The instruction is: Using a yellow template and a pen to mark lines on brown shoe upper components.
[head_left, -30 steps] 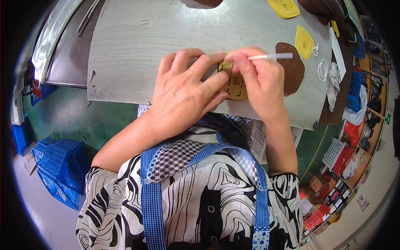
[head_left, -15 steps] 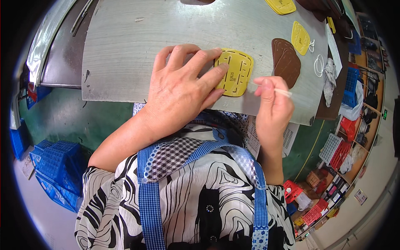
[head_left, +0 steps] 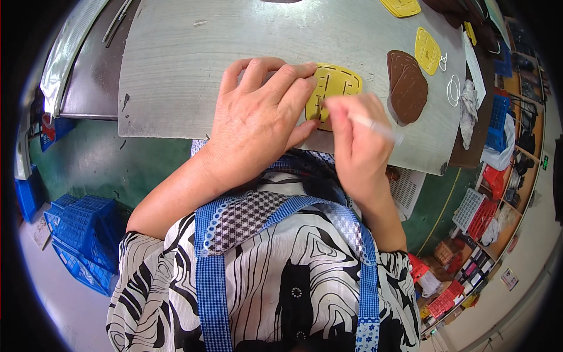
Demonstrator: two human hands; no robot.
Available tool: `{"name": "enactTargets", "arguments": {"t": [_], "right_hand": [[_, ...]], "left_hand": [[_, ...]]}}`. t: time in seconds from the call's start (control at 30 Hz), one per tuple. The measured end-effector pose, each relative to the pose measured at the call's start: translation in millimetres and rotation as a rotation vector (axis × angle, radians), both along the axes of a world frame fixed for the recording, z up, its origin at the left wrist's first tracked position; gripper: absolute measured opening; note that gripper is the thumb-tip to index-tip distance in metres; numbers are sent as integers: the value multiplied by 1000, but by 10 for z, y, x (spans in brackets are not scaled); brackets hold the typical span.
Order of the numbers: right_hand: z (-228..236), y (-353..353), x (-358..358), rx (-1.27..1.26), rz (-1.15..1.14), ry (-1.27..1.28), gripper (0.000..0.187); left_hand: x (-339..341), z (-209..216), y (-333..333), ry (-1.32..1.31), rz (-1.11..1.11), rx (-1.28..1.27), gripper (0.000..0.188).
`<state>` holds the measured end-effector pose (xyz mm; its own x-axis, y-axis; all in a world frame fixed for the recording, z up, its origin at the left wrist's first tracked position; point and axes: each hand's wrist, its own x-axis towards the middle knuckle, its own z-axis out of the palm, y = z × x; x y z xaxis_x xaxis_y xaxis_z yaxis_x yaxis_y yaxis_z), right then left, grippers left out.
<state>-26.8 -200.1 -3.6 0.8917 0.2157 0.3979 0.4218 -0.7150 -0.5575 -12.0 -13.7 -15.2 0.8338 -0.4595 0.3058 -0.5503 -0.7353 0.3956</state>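
A yellow slotted template [head_left: 343,81] lies on the grey work board, near its front edge. My left hand [head_left: 258,108] rests over the template's left side, fingers apart and pressing it down, gripping nothing. A brown edge shows under the template's lower rim. In a pinch, my right hand [head_left: 363,132] holds a thin whitish pen [head_left: 378,129], blurred by motion, above the template's lower right part. Its tip is hidden by my fingers. To the right lies a stack of brown leather-like pieces [head_left: 409,88].
Another yellow template [head_left: 427,51] and a white cord loop [head_left: 453,91] lie beyond the brown stack. More yellow templates [head_left: 401,6] sit at the far edge. A crumpled grey cloth [head_left: 468,114] lies right. Blue crates [head_left: 82,234] stand on the floor at left; shelves [head_left: 516,170] line the right.
My right hand has moved left with the pen, from beside the template to over its lower right part. The left hand still presses on the template. The whole view has shifted slightly.
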Motion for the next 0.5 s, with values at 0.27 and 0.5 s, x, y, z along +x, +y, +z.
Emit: {"name": "enactTargets", "arguments": {"t": [0.27,0.5], "right_hand": [[85,-85,-65,186,-20,209,15],[-1,-42,128,64,-69,88,14]], "left_hand": [[-9,17,-1,-9,6,20,52],[4,27,-21,-1,-6,17,54]]}}
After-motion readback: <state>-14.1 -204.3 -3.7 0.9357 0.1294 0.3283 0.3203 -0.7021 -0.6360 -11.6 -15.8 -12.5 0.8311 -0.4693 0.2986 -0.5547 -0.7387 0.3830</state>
